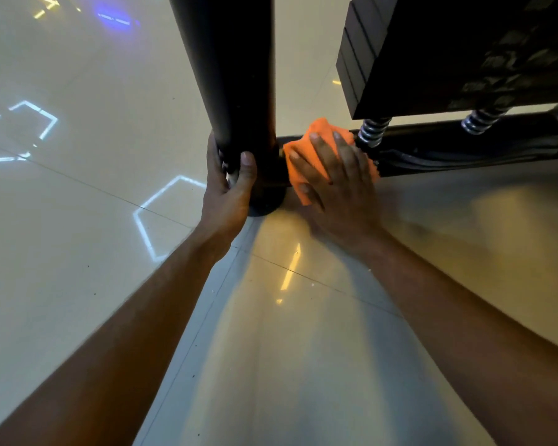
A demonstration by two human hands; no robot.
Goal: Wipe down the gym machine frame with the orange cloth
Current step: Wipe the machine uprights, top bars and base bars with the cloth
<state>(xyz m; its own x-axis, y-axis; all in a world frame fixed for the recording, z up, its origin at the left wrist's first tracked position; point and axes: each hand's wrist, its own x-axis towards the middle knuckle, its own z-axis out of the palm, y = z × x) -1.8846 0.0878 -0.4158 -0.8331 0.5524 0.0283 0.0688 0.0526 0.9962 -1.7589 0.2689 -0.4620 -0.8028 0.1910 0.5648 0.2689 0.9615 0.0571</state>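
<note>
Glossy floor tiles (87, 194) surround the black upright post (236, 75), gripped by the left hand (231, 185) for support while the right hand (339, 178) presses the orange cloth (306, 146) flat-fingered onto the base rail (464, 143).

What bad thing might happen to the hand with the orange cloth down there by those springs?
The right hand presses the orange cloth flat on the low frame bar, right next to a spring under the weight stack. If the stack dropped, fingers or cloth might get pinched. The cloth could also snag on the spring coils. The left hand grips the upright post, so leaning on it over shiny floor might cause a slip.
</note>
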